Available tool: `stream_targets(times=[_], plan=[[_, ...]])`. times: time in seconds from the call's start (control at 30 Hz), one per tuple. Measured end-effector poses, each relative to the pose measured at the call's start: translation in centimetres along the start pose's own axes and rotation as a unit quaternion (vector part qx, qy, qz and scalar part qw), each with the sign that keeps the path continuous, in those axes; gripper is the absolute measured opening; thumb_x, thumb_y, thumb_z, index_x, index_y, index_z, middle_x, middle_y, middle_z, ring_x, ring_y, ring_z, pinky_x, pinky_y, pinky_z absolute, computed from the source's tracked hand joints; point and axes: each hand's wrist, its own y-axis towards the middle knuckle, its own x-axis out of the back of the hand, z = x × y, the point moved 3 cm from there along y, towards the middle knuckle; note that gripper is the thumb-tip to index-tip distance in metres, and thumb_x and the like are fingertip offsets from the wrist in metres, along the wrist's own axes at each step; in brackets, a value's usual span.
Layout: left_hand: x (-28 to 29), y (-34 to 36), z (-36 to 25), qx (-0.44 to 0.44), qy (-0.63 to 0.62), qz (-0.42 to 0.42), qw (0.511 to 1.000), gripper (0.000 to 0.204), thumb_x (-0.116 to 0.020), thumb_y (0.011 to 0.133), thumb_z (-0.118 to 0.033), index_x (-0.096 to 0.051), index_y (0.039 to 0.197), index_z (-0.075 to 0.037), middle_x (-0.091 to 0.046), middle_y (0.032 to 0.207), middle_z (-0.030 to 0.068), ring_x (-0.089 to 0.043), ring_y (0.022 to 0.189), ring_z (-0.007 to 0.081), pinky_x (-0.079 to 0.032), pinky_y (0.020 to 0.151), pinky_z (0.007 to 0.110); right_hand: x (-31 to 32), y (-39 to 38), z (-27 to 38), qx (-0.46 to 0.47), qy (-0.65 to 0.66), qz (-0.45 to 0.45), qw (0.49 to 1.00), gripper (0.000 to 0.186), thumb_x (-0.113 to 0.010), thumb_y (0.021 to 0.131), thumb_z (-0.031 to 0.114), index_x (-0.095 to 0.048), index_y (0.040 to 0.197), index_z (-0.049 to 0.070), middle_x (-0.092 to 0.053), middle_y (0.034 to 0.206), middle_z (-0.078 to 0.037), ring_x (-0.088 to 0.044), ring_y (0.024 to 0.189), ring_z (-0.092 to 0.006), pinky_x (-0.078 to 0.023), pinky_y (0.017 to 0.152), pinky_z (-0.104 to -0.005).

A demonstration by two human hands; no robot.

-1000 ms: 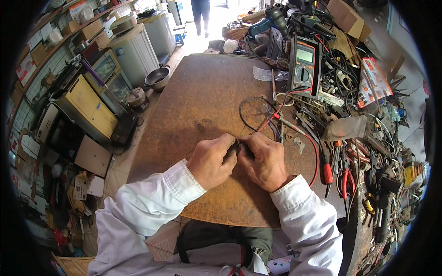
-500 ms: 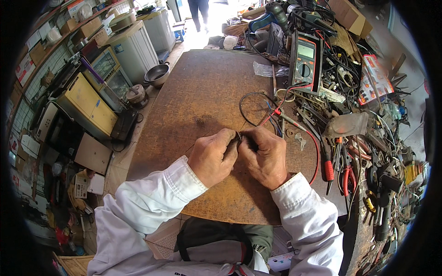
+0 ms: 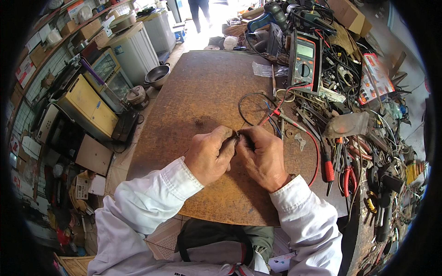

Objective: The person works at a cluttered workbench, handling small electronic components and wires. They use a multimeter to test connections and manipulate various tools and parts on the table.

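Over the middle of the brown wooden table (image 3: 184, 99), my left hand (image 3: 211, 154) and my right hand (image 3: 263, 156) meet at the fingertips. Both are closed in a pinch, thumbs and forefingers pressed around something small and dark that the fingers mostly hide. Its kind does not show. Just beyond my right hand lie the red and black test leads (image 3: 277, 112) of a multimeter (image 3: 305, 62), which leans at the table's far right. A small flat metal piece (image 3: 300, 141) rests to the right of that hand.
Along the right edge are a red-handled screwdriver (image 3: 328, 170), red-handled pliers (image 3: 349, 179) and a heap of cables and tools. A clear plastic bag (image 3: 267, 70) lies at the back. Left on the floor stand a pan (image 3: 158, 75) and yellow cabinet (image 3: 90, 108). A person (image 3: 199, 14) stands far off.
Both hands have shifted slightly left, still pinched together. The fingertips have come a little closer. Things on the table stay where they were.
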Motion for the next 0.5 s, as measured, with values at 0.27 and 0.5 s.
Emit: stream_targets(times=[0.27,0.5], plan=[[0.12,-0.07,-0.05,-0.004,-0.004,0.002,1.0,0.015,-0.055,0.095,-0.003,-0.057,0.105,0.009,-0.066,0.08,0.0119,-0.065,0.055,0.0147,-0.05,0.046,0.028,-0.13,0.0,0.21,0.019,-0.055,0.027,0.998,0.012,-0.064,0.083,0.007,-0.058,0.091,0.0,-0.062,0.085,-0.021,-0.062,0.075,-0.0429,-0.051,0.064,-0.0469],[0.07,0.23,0.71,0.037,-0.08,0.035,0.996,0.012,-0.053,0.097,-0.003,-0.057,0.101,0.007,-0.063,0.079,0.0084,-0.06,0.053,0.0112,-0.048,0.046,0.026,0.08,-0.04,0.37,0.042,-0.069,0.018,0.997,0.01,-0.064,0.083,0.007,-0.058,0.088,0.001,-0.061,0.083,-0.019,-0.063,0.074,-0.0406,-0.051,0.062,-0.046]])
